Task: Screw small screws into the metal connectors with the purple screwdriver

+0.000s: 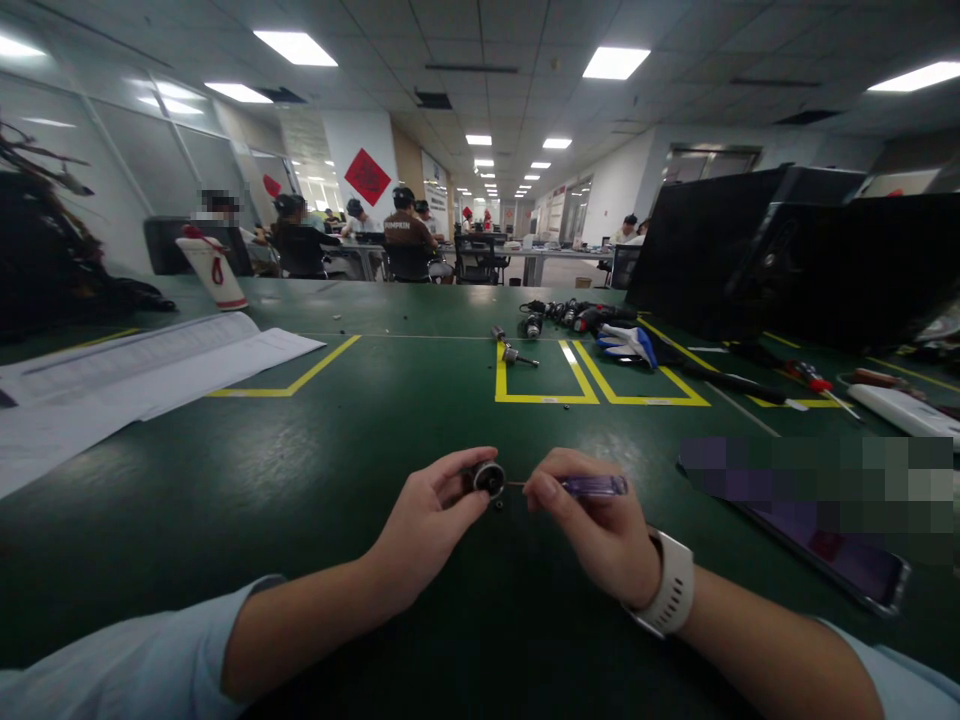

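Between the thumb and fingers of my left hand (435, 510) is a small round metal part (490, 480) with a dark, ring-shaped face turned towards me. My right hand (592, 520), with a pale watch strap at the wrist, is closed round a screwdriver (596, 486) with a clear purple handle. Its thin shaft points left and reaches the edge of the round part; whether the tip touches is too small to tell. A tiny dark piece (499, 505) shows just below the round part.
Yellow tape (547, 400) marks areas on the green table (360, 440). Metal parts (519, 356), a blue-white glove (628, 345) and a red screwdriver (814, 378) lie further back. Papers (165, 370) are left, a phone (825, 545) right. A cup (214, 268) stands behind; people sit beyond.
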`<state>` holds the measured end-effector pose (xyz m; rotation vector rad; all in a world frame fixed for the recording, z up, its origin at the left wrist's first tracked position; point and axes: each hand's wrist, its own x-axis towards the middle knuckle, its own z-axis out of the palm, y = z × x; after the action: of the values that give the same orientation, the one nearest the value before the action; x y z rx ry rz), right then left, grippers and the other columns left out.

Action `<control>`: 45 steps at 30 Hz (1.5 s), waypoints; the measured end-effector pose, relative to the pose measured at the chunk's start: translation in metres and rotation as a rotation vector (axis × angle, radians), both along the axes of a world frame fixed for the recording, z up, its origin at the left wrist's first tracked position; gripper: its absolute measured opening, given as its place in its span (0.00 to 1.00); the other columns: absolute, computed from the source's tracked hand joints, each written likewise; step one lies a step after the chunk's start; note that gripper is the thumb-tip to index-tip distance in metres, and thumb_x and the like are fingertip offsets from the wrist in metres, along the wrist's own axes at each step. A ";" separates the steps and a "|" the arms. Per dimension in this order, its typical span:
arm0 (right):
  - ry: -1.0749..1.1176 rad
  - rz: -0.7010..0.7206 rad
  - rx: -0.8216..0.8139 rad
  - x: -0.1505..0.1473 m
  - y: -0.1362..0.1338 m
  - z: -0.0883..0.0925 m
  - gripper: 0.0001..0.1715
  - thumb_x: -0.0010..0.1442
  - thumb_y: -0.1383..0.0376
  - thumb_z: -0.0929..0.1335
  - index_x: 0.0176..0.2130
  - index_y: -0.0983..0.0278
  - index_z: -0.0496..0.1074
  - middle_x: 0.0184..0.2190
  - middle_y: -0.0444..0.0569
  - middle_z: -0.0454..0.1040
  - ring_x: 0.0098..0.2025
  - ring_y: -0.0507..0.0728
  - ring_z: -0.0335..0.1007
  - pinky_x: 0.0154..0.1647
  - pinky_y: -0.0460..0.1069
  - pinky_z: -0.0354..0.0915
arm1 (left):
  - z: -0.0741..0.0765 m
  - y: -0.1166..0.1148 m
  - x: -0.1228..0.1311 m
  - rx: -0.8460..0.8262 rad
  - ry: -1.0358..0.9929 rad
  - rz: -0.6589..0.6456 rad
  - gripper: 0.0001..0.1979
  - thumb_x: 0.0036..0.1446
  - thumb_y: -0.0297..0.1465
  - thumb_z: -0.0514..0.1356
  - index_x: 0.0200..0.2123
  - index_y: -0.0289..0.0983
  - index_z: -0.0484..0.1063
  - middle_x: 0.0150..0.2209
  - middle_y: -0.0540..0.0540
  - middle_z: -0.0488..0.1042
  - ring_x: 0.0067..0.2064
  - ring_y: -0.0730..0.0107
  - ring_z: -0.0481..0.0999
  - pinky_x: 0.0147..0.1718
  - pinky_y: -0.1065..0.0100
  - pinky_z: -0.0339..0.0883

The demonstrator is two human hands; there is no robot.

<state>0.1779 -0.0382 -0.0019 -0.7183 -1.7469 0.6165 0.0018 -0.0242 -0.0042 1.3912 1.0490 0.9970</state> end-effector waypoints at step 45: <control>-0.257 -0.053 0.202 -0.006 -0.010 0.003 0.06 0.56 0.71 0.62 0.30 0.65 0.67 0.22 0.46 0.67 0.26 0.52 0.62 0.27 0.48 0.59 | 0.000 0.002 0.006 0.025 -0.017 0.121 0.15 0.44 0.26 0.61 0.39 0.33 0.74 0.43 0.43 0.76 0.43 0.63 0.75 0.48 0.61 0.66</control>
<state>0.1716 -0.0477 0.0008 -0.7228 -1.9856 0.3146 0.0077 -0.0218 -0.0044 1.3498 1.1215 1.1113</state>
